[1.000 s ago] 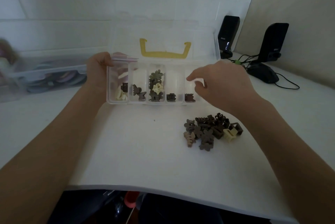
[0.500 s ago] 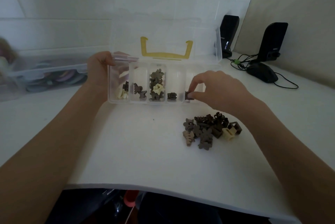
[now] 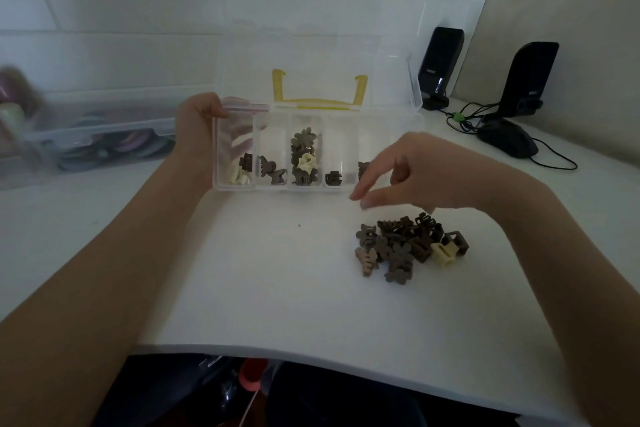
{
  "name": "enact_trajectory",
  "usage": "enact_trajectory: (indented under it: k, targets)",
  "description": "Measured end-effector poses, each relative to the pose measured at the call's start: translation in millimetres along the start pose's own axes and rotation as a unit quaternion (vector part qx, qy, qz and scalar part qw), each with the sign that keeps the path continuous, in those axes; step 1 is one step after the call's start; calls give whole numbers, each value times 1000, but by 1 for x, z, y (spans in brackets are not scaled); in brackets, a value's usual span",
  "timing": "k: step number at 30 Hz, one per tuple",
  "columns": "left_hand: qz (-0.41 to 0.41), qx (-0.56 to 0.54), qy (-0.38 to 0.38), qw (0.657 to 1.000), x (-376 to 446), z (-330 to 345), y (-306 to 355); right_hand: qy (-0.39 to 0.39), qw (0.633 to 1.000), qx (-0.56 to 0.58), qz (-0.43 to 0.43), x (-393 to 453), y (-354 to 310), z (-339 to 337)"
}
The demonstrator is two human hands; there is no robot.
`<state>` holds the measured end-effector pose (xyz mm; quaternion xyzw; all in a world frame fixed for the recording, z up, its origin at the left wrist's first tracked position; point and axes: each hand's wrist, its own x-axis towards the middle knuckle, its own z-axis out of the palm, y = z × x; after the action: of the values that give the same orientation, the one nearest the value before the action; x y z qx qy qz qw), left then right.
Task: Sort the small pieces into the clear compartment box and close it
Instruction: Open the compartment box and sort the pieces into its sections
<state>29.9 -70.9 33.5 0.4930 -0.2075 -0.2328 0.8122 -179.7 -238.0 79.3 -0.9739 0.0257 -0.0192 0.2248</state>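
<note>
Desk setting, likely home office or study corner. White desk (image 3: 277, 288) against white brick-pattern wall (image 3: 138, 11). Behind the desk's far right corner: two black computer speakers (image 3: 440, 66), a black mouse (image 3: 507, 141) with cables. At its far left: clear storage bin (image 3: 97, 129) of coloured rolls, blurred.

Clear glossy plastic compartment box (image 3: 235, 186), matt brown pieces (image 3: 408, 246) — plastic-looking, smooth matt white table (image 3: 277, 288).

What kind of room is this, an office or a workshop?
Probably a home or office desk: a white tabletop against a wall, two black computer speakers and a wired mouse at the back right, clear storage bins at the left.
</note>
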Motion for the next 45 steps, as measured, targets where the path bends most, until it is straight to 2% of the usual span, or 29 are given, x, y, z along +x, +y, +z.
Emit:
enact_trajectory:
  k: [4, 9, 14, 18, 20, 23, 26, 29, 32, 37, 42, 45]
  targets:
    - [-17, 11, 1, 1000, 3, -3, -1, -85, 993, -48, 58, 2, 4, 8]
    - [-25, 29, -5, 999, 1, 2, -1, -86, 994, -14, 69, 3, 4, 6]
    - [-25, 49, 18, 998, 1, 4, -4, -130, 990, -25, 50, 3, 0, 8]
    - [-15, 37, -1, 999, -1, 10, -6, -73, 997, -39, -5, 7, 1, 11]
    - [-10, 30, -8, 999, -2, 13, -8, -21, 999, -11, -42, 7, -2, 11]
    - [-4, 16, -14, 1000, -3, 16, -10, 135, 987, 37, -80, 10, -4, 13]
    - [-5, 6, -24, 1000, -5, 22, -13, 295, 951, 16, -90, 18, 1, 20]
    - [-26, -2, -31, 999, -8, 28, -17, 373, 923, -45, -80, 23, 5, 32]
    - [-39, -4, -29, 999, -10, 34, -22, 381, 913, -125, -68, 27, 8, 41]
    - [-51, 5, -18, 999, -11, 36, -24, 383, 895, -203, -109, 35, 13, 45]
    - [-65, 14, -7, 998, -10, 34, -24, 359, 914, -143, -121, 30, 16, 40]
    - [-63, 22, 7, 998, -9, 31, -21, 349, 930, -26, -109, 21, 9, 26]
